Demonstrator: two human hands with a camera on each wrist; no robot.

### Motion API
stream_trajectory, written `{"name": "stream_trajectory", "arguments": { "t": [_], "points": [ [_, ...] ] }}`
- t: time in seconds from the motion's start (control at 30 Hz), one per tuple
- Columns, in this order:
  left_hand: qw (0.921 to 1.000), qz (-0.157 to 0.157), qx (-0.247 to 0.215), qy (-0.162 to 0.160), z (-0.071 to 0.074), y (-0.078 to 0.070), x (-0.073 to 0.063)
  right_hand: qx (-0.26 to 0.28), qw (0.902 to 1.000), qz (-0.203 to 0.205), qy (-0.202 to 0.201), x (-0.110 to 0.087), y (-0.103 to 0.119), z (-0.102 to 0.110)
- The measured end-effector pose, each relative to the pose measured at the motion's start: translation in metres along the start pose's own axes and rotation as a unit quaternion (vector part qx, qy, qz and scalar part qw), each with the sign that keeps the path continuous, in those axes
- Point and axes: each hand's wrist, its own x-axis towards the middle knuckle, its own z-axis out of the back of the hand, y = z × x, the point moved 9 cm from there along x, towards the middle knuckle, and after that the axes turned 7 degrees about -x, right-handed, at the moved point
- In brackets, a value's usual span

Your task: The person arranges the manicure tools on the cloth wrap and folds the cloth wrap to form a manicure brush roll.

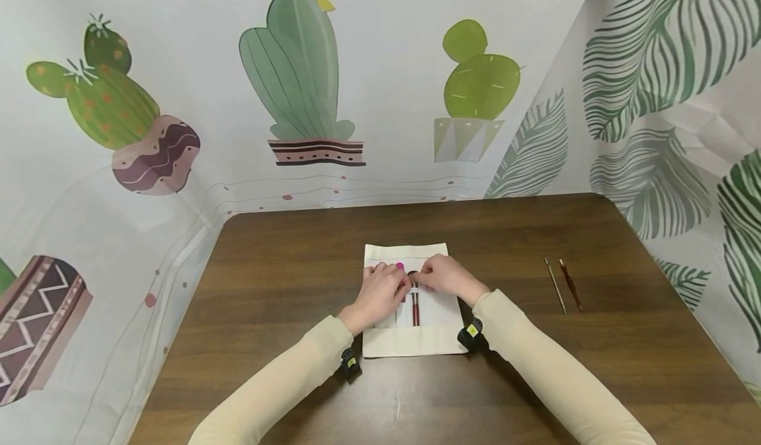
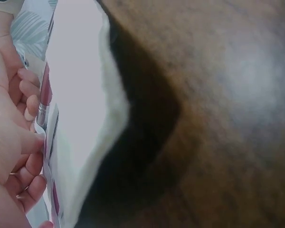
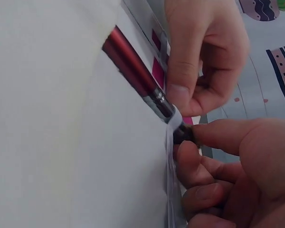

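A makeup brush (image 1: 415, 311) with a dark red handle and silver ferrule lies lengthwise on an off-white fabric brush case (image 1: 441, 316). In the right wrist view a white elastic band (image 3: 175, 117) loops around its ferrule. My right hand (image 1: 442, 276) pinches the brush's dark bristle end between thumb and fingertips. Close beside it, my left hand (image 1: 380, 293) pinches the band with thumb and curled fingers, seen in the left wrist view. A pink-headed item (image 1: 400, 266) shows behind the left hand, which hides most of it.
Two slim brushes lie apart on the right of the dark wooden table (image 1: 285, 260): a pale one (image 1: 555, 286) and a reddish-brown one (image 1: 571, 285). Behind the table hangs a cactus-print cloth (image 1: 392, 102).
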Motion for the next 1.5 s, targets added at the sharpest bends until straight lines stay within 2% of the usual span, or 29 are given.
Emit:
{"name": "stream_trajectory", "arguments": {
  "t": [0.2, 0.37, 0.6, 0.87, 1.1, 1.3, 1.5],
  "points": [
    [0.9998, -0.009, -0.012, -0.009, 0.003, -0.006, -0.001, -0.003, 0.9996, 0.011, -0.024, -0.006, -0.007, 0.018],
    [0.9993, -0.023, -0.027, -0.004, 0.002, -0.012, 0.001, -0.004, 0.9993, 0.012, -0.035, -0.016, -0.022, 0.033],
    [0.9996, -0.024, -0.011, 0.006, -0.001, -0.015, 0.002, -0.004, 0.9970, 0.023, -0.073, -0.038, -0.047, 0.059],
    [0.9993, -0.028, 0.021, 0.009, -0.003, -0.019, 0.002, -0.036, 0.9952, -0.013, -0.090, -0.065, -0.091, 0.084],
    [0.9994, -0.029, 0.019, 0.007, -0.003, -0.021, 0.004, -0.065, 0.9918, -0.045, -0.100, -0.088, -0.131, 0.102],
    [0.9993, -0.033, 0.017, 0.010, -0.003, -0.022, 0.005, -0.094, 0.9876, -0.087, -0.091, -0.105, -0.159, 0.114],
    [0.9993, -0.034, 0.015, 0.005, -0.004, -0.023, 0.006, -0.126, 0.9813, -0.122, -0.080, -0.116, -0.177, 0.119]
  ]
}}
